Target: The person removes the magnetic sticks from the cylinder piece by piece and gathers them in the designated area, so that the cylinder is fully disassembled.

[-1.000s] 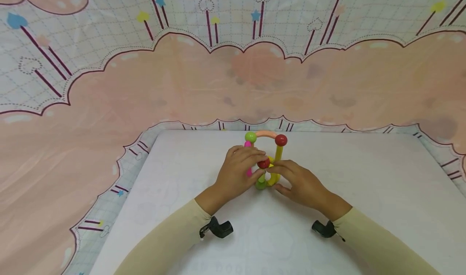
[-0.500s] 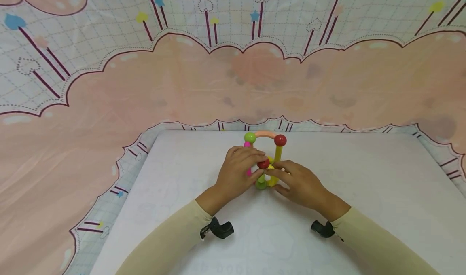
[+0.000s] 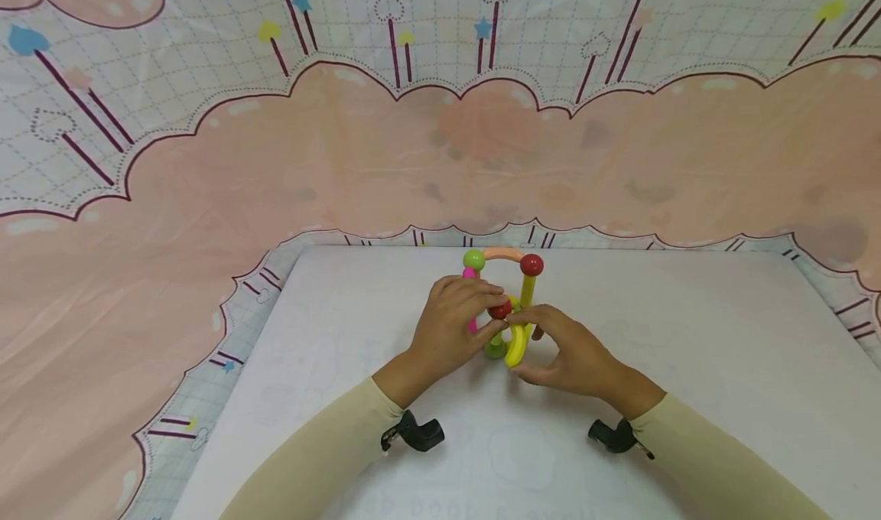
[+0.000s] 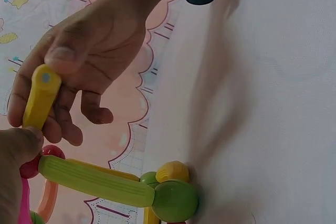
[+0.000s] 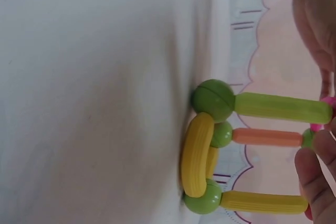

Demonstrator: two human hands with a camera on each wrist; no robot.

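A toy frame of rods and balls stands on the table. My left hand [image 3: 454, 317] grips the red ball [image 3: 499, 308] at the top of its near corner. Below that ball, a light green rod [image 4: 94, 179] runs down to a dark green ball [image 4: 176, 200]. My right hand [image 3: 578, 352] pinches a yellow curved rod [image 3: 518, 344] between thumb and fingertips, just right of the red ball. One end of this rod [image 4: 42, 95] lies by the right thumb; the other is at the left fingers, and whether it joins the ball is hidden.
Behind the hands, another red ball [image 3: 531, 265] and a light green ball [image 3: 474, 260] are linked by an orange curved rod [image 3: 504, 253]. A yellow curved rod [image 5: 197, 156] lies low between green balls. The white table [image 3: 688, 336] meets a patterned cloth [image 3: 427, 160].
The yellow curved rod has shifted slightly towards me, its lower end now showing more. My right thumb and fingers have spread wider along it. The left hand stays on the red ball.
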